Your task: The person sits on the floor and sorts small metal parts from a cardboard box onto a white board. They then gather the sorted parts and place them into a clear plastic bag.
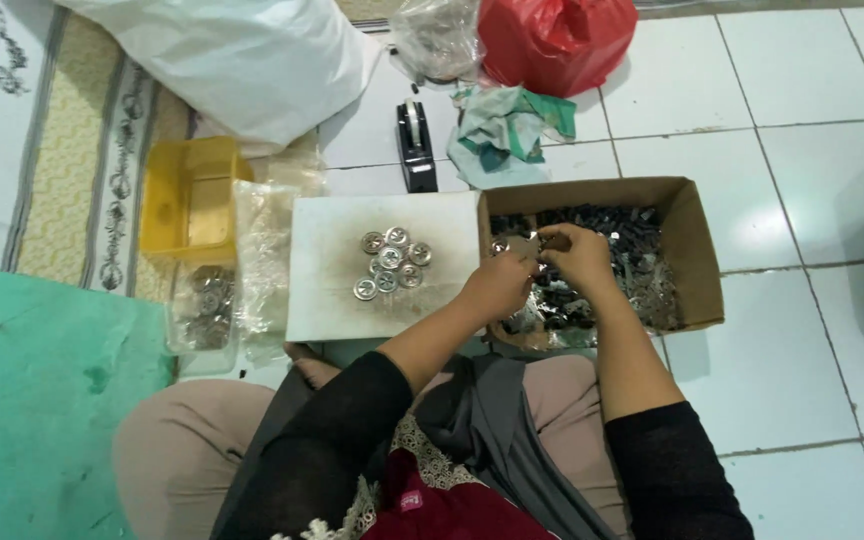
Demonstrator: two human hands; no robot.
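I sit on a tiled floor with both hands over an open cardboard box point(700, 250) full of small dark and silvery metal parts point(632, 250). My left hand point(500, 283) and my right hand point(577, 255) meet above the box's left end and pinch a small round silvery piece point(527, 245) between their fingertips. To the left of the box a white board point(327, 280) lies flat, with a cluster of several round silvery discs point(392, 262) on it.
A yellow plastic tub point(192, 200) and clear bags holding more discs point(207, 305) sit left of the board. A black tape dispenser point(414, 145), crumpled cloth point(502, 130), a red bag point(552, 40) and a white sack point(242, 55) lie beyond. A green mat point(42, 400) is at the left.
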